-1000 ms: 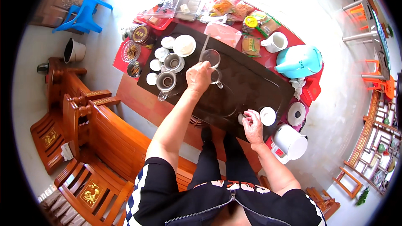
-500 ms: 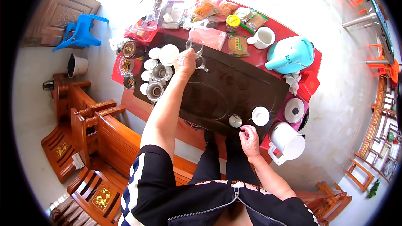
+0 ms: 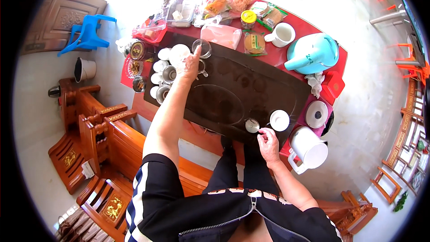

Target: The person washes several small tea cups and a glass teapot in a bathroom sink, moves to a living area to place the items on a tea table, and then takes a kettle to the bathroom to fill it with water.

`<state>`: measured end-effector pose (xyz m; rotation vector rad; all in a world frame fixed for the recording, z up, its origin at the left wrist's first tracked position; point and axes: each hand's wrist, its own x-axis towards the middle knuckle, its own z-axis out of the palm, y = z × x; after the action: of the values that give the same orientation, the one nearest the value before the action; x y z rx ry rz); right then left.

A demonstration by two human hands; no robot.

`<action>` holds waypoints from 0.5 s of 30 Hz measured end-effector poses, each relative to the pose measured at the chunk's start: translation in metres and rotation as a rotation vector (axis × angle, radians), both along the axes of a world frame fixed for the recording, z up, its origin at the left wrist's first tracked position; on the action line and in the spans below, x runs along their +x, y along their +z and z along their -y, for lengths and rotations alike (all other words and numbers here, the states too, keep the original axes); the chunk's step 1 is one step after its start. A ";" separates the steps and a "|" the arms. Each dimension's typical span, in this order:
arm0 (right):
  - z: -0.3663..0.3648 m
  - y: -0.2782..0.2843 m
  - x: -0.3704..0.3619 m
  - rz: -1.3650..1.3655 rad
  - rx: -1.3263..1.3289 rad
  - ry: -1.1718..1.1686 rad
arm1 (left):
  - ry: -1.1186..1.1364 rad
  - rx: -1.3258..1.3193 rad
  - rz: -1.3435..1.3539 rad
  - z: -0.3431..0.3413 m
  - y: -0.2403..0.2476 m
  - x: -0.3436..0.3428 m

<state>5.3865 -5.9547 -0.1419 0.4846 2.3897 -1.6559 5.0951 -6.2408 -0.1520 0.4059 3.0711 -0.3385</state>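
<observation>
My left hand (image 3: 188,66) reaches to the far left of the dark tea tray (image 3: 264,85). Its thumb side points at a clear glass cup (image 3: 204,49), and its other fingers lie over the edge of a round white bowl (image 3: 179,52). Whether they touch either one I cannot tell. Beneath the wrist a clear handled cup (image 3: 201,68) is partly covered. Metal-looking cups (image 3: 169,74) and small white cups (image 3: 160,66) cluster to the left. At the near tray edge, my right hand (image 3: 268,145) has loosely bent fingers, close beside a small white cup (image 3: 251,126). A white lidded cup (image 3: 279,120) sits farther right.
Behind the tray, a red table holds a clear plastic box (image 3: 183,6), food packets (image 3: 255,43), a yellow-lidded jar (image 3: 248,19), a white mug (image 3: 282,35) and a turquoise kettle (image 3: 313,54). A white pitcher (image 3: 309,150) stands right. Wooden benches (image 3: 121,134) flank the left.
My left hand has shifted left from the glass cup toward the white bowl. The glass cup sits slightly farther left. My right hand has moved a little closer to the small cup.
</observation>
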 end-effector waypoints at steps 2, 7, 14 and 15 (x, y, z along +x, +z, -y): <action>0.001 -0.001 -0.002 -0.028 -0.014 0.015 | 0.010 -0.034 0.037 0.020 -0.018 0.002; -0.007 0.016 -0.036 -0.038 0.023 -0.073 | -0.043 0.069 0.003 0.010 -0.013 0.002; -0.052 0.035 -0.158 -0.021 -0.343 -0.560 | 0.033 0.104 0.021 0.003 -0.004 0.009; -0.061 0.040 -0.180 0.028 -0.496 -0.649 | 0.028 0.104 0.018 0.002 -0.003 0.010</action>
<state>5.2066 -5.8934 -0.1022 1.2522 1.7785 -2.3684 5.1054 -6.2423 -0.1554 0.3659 3.0823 -0.1738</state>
